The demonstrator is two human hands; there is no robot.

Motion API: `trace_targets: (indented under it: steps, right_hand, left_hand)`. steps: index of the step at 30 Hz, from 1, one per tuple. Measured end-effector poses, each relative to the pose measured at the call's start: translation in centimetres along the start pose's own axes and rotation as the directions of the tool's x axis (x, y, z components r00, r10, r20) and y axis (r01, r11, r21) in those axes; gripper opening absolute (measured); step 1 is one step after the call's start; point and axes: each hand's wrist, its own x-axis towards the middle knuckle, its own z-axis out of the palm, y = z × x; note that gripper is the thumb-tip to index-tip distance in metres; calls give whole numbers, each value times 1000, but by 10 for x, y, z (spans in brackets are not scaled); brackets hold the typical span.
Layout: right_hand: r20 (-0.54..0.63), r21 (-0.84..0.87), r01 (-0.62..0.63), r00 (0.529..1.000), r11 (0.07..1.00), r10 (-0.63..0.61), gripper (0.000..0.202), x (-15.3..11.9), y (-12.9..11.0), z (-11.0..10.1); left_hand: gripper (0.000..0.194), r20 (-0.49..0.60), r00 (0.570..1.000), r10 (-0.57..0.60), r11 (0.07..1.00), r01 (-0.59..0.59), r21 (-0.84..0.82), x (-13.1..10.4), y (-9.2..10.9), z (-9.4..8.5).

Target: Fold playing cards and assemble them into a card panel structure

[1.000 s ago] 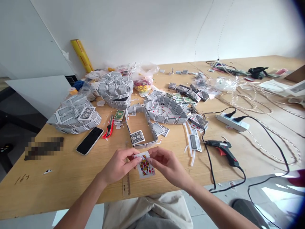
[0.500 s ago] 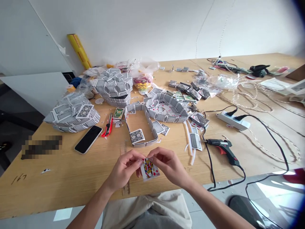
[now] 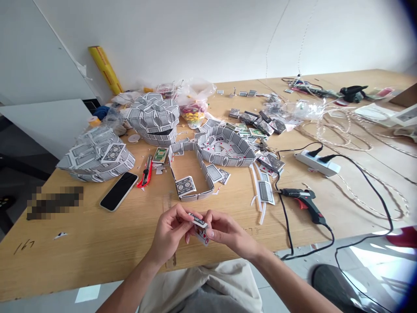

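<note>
Above the table's front edge I hold a playing card (image 3: pixel 199 221) between both hands. Its top part is folded over, so a strip of the dark patterned back shows above the red-marked face. My left hand (image 3: pixel 172 230) pinches the card's left side, fingers closed. On the right side, my right hand (image 3: pixel 226 232) grips it with thumb and fingers at the fold. Just beyond the hands stands an open frame of joined cards (image 3: pixel 206 170), with a loose patterned card (image 3: pixel 185 185) inside its near left corner.
A card-built tray (image 3: pixel 228 158) holds loose cards. Two card-covered boxes (image 3: pixel 151 115) stand left. A phone (image 3: pixel 119 191) and red utility knife (image 3: pixel 145 173) lie left of the frame; a glue gun (image 3: pixel 306 202) and power strip (image 3: pixel 317 163) with trailing cords lie right.
The card was nearly flat with its face toward me; now its top is bent over, showing the back. My right hand's fingers have shifted along it.
</note>
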Motion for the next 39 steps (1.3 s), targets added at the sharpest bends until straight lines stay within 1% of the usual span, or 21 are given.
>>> trace_targets:
  steps: [2, 4, 6, 8, 10, 12, 14, 17, 19, 21, 24, 26, 28, 31, 34, 36, 38, 39]
  right_hand:
    - [22, 17, 1, 1000, 1000, -1, 41, 1, 1, -3]
    - [27, -13, -2, 1000, 1000, 2, 40, 1, -1, -6]
    - [-5, -122, 5, 1000, 993, -6, 36, 0, -7, -10]
    - [-51, -284, 16, 998, 959, -32, 33, -1, -15, -14]
    - [-63, -424, 17, 997, 906, -48, 32, -3, -23, -18]
    - [-42, -502, 14, 998, 865, -40, 34, -4, -29, -21]
    - [-6, -508, 7, 1000, 861, -11, 36, -6, -31, -23]
    - [41, -422, -22, 998, 906, 44, 37, -7, -30, -27]
    - [51, -346, -61, 995, 936, 84, 37, -7, -27, -28]
    - [67, -286, -97, 990, 953, 121, 38, -7, -25, -30]
    - [94, -237, -131, 983, 963, 157, 36, -6, -22, -31]
    - [98, -217, -149, 980, 965, 174, 35, -6, -21, -30]
    - [95, -198, -164, 978, 966, 185, 35, -5, -19, -29]
    - [85, -200, -155, 981, 967, 175, 36, -2, -19, -28]
    - [71, -278, -122, 987, 953, 147, 38, 1, -24, -28]
    - [58, -376, -85, 992, 923, 115, 40, 2, -32, -29]
    - [34, -523, -43, 997, 851, 72, 41, 2, -42, -29]
    - [18, -608, -28, 999, 793, 48, 42, 2, -47, -30]
  left_hand:
    - [32, 3, 1000, -5, 1000, 4, 30, -2, -1, 0]
    - [25, 27, 999, 26, 990, -29, 134, -4, 1, -4]
    - [16, 108, 991, 79, 957, -106, 271, -4, 9, -8]
    - [16, 226, 968, 106, 908, -187, 375, -1, 19, -14]
    - [19, 314, 946, 84, 860, -228, 457, 2, 30, -19]
    - [15, 365, 930, 43, 811, -246, 531, 6, 39, -22]
    - [10, 423, 906, 16, 780, -276, 562, 9, 45, -24]
    - [7, 508, 861, 20, 805, -315, 503, 12, 47, -25]
    - [12, 523, 851, 38, 831, -318, 456, 13, 45, -25]
    - [16, 513, 857, 34, 854, -292, 430, 14, 44, -23]
    - [26, 494, 869, -32, 882, -208, 423, 16, 43, -21]
    - [31, 490, 869, -63, 884, -180, 432, 17, 42, -19]
    - [30, 487, 871, -55, 879, -190, 437, 17, 40, -18]
    - [21, 456, 890, 0, 865, -229, 447, 17, 36, -16]
    - [14, 425, 904, 47, 853, -258, 454, 19, 34, -16]
    - [16, 435, 900, 38, 849, -259, 461, 21, 38, -17]
    - [32, 475, 880, -5, 837, -256, 483, 23, 45, -19]
    - [42, 498, 866, -34, 826, -256, 502, 25, 50, -20]
